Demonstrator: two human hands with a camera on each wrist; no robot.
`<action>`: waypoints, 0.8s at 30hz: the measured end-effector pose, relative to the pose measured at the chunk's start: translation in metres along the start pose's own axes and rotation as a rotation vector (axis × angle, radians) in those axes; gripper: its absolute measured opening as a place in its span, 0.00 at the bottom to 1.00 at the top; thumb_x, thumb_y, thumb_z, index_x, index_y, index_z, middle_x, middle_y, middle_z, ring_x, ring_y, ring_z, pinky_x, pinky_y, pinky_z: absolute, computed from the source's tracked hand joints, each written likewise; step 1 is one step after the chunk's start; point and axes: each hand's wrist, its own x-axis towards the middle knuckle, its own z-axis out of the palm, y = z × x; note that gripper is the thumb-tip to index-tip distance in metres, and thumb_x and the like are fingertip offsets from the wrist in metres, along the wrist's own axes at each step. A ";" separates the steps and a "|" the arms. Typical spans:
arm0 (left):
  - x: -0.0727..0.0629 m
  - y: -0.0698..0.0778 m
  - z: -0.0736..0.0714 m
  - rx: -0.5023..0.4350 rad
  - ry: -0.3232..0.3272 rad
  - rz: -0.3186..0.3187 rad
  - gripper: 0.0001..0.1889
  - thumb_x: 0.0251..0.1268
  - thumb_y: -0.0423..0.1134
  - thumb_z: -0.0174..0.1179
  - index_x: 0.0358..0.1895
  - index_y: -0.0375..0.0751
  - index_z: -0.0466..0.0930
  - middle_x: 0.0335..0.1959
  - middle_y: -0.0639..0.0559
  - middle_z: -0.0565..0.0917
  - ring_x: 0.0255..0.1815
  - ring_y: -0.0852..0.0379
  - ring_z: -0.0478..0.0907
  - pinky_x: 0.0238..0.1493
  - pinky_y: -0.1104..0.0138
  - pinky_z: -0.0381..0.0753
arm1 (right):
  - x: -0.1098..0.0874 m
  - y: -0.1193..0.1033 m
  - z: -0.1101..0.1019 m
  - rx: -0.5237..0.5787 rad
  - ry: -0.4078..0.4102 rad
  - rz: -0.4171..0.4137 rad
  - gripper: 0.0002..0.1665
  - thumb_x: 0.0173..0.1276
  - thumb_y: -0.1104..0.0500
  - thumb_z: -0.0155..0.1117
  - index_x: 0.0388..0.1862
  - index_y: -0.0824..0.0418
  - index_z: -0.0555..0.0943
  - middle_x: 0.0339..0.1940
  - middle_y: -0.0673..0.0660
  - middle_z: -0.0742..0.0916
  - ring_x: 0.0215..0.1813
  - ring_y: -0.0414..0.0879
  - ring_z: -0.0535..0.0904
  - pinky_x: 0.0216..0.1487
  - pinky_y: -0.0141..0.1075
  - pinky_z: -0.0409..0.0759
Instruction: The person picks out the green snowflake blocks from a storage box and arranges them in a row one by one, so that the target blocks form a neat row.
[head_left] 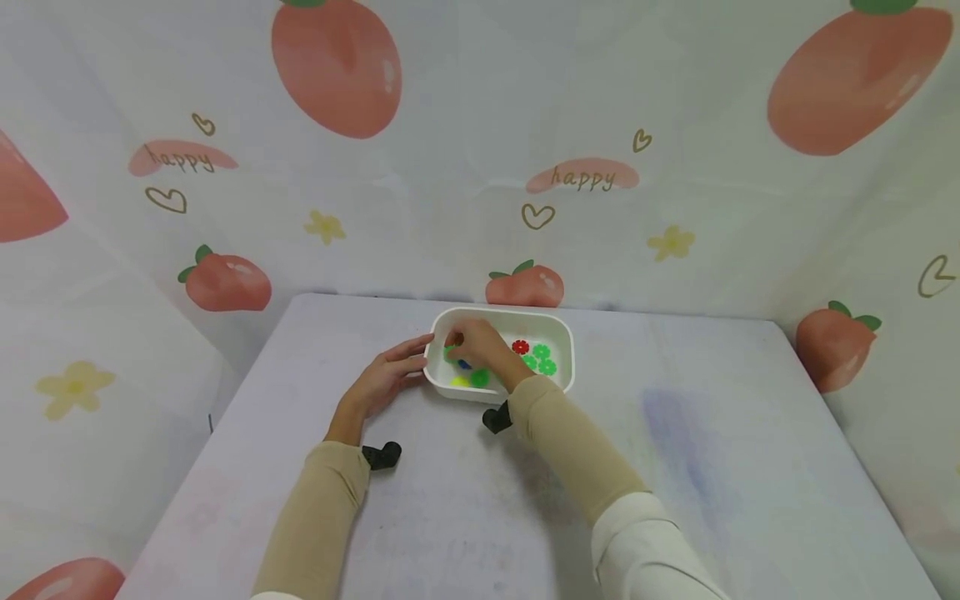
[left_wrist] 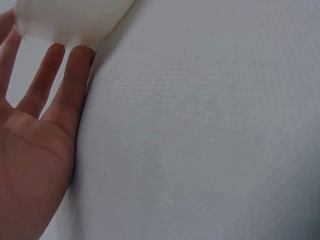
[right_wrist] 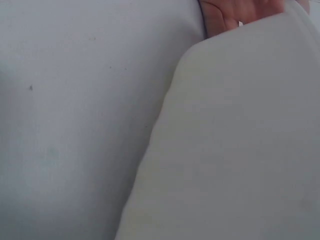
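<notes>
A white plastic tray (head_left: 498, 314) holds several small flower-shaped plastic pieces. My left hand (head_left: 384, 381) rests at the tray's left end, its fingers extended. In the left wrist view, fingertips of the left hand (left_wrist: 37, 135) touch the tray's outer wall (left_wrist: 70, 22). My right hand (head_left: 483, 343) reaches into the left half of the tray with bent fingers. Right by its fingertips are a green piece (head_left: 449, 354) and a blue piece (head_left: 464, 364); I cannot tell whether it pinches one. The right wrist view shows mostly the tray's side (right_wrist: 235, 135), hiding that hand.
Nearer the front wall lie a yellow piece (head_left: 459, 382) and a dark green piece (head_left: 479, 378). On the tray's right side are a red piece (head_left: 521, 347) and several light green pieces (head_left: 541, 352). The white-covered table (head_left: 750, 417) meets a patterned cloth backdrop (head_left: 450, 208) behind the tray.
</notes>
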 end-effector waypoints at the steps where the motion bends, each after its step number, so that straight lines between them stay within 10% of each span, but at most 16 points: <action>1: 0.000 0.000 0.000 -0.001 0.000 -0.002 0.30 0.76 0.32 0.54 0.78 0.42 0.62 0.79 0.39 0.64 0.62 0.61 0.76 0.61 0.66 0.81 | -0.001 0.001 -0.001 0.004 0.008 -0.002 0.05 0.67 0.58 0.73 0.40 0.57 0.86 0.41 0.52 0.89 0.44 0.45 0.79 0.54 0.36 0.80; 24: -0.001 0.000 0.001 0.056 0.035 -0.039 0.29 0.77 0.37 0.55 0.78 0.47 0.64 0.80 0.42 0.64 0.74 0.47 0.68 0.73 0.57 0.76 | -0.030 0.019 -0.054 0.198 0.105 0.021 0.12 0.73 0.57 0.66 0.53 0.57 0.85 0.47 0.56 0.86 0.49 0.49 0.79 0.46 0.34 0.81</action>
